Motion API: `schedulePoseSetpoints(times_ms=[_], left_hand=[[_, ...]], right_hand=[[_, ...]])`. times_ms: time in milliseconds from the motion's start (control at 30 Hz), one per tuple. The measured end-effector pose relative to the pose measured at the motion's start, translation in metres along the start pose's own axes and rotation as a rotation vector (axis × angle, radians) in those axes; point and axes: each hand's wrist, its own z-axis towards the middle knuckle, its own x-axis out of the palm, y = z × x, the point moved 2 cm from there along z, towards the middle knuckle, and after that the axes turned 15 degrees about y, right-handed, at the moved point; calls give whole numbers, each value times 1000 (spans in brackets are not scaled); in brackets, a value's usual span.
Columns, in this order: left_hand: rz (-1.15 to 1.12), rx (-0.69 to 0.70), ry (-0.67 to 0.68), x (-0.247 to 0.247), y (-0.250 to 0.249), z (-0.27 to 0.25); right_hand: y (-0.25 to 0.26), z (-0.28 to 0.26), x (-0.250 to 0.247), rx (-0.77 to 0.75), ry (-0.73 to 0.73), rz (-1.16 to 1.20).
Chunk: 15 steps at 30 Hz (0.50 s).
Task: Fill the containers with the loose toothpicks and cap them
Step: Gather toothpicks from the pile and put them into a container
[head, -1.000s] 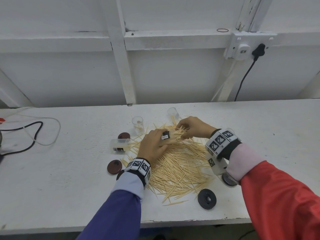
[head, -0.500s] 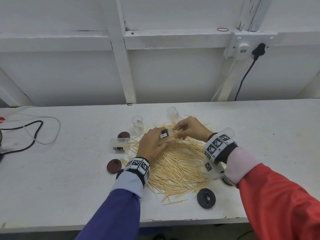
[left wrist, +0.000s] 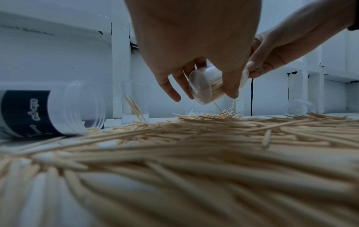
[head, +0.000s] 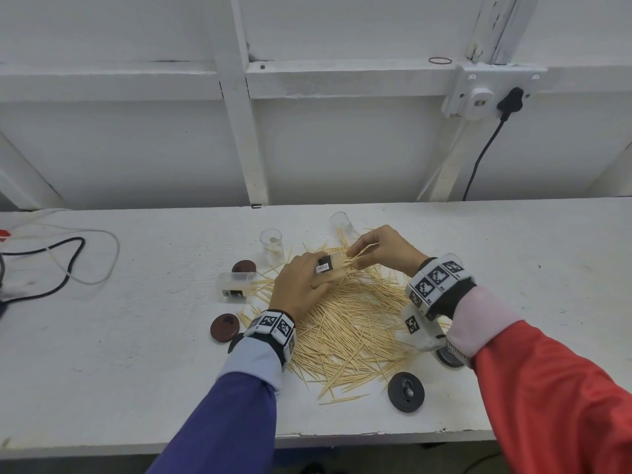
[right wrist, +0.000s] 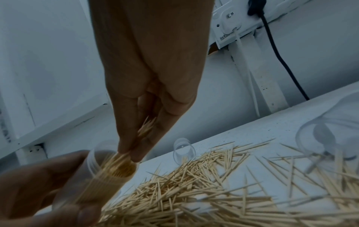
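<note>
White tabletop (head: 102, 354) carries the whole job, and most of it is still ahead of us. Under and around our hands the heap of loose toothpicks (head: 345, 330) covers the middle of the surface, far more than any one tube would take.

Our left hand (head: 299, 285) is wrapped round a clear container (head: 330, 268), tilted with its mouth toward the right. That container looks packed nearly to the rim in the right wrist view. Our right hand (head: 383, 251) sits at that mouth, its fingertips (right wrist: 134, 153) pinched on a small bundle of toothpicks that it feeds in. We judge this tube close to ready for capping; none is capped yet.

Left of the grip a second container (head: 236, 283) lies on its side, seemingly empty. Beyond the grip one glass (head: 272, 244) stands upright with a few sticks inside, and another (head: 342, 224) lies tipped at the pile's far edge.

Caps wait loose: two brown lids (head: 224, 327) left of the grip and a black lid (head: 406, 391) nearer us, close to the front edge of the table.

Open room lies wide to either side. Behind the grip stands the wall, with a cable (head: 51, 265) far left. The front edge is the one to mind, since stray sticks reach toward it.
</note>
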Motion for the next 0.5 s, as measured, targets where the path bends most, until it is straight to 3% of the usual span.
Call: schedulePoseSetpoints(times_ms=[167, 500], left_hand=[[-10, 30, 28, 1, -1, 1], [-33, -7, -25, -3, -4, -3]], right_hand=[[5, 3, 11, -35, 46, -22], [2, 5, 5, -26, -19, 57]])
